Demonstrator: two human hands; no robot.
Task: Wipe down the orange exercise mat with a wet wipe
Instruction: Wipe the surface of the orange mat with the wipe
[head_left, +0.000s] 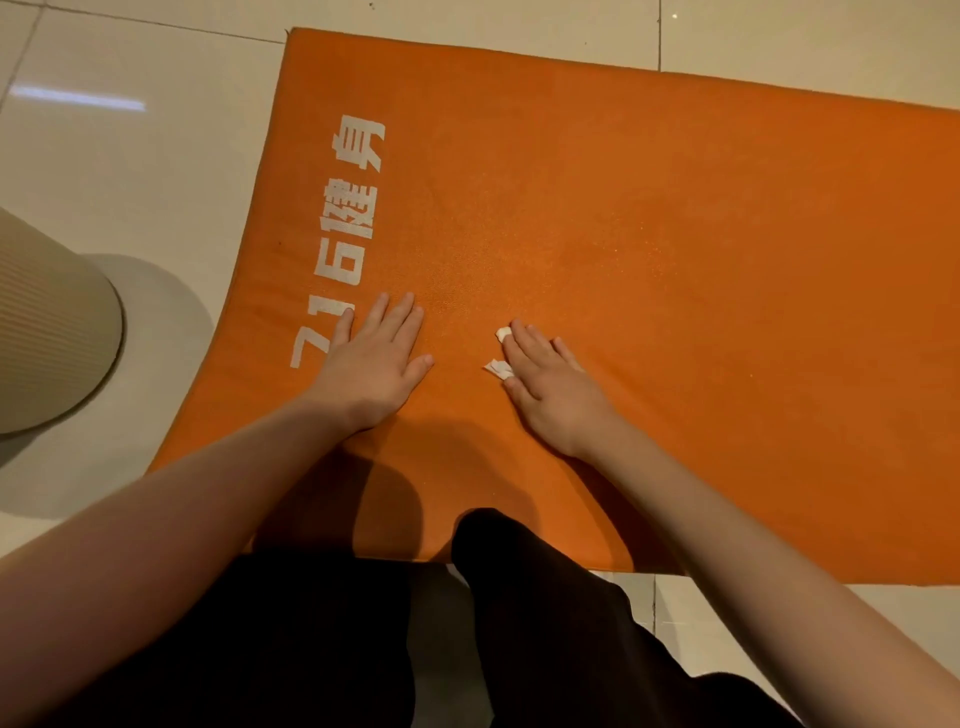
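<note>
The orange exercise mat (649, 218) lies flat on the tiled floor, with white printed characters (343, 244) along its left end. My left hand (371, 358) rests flat on the mat, fingers straight, just right of the print. My right hand (550, 384) presses a white wet wipe (500, 358) onto the mat with straight fingers. Only small bits of the wipe show at the fingertips and beside the thumb; the rest is hidden under the palm.
A beige ribbed bin (52, 322) stands on the floor left of the mat. Glossy cream floor tiles (130, 171) surround the mat. My knees in black trousers (519, 597) are at the mat's near edge.
</note>
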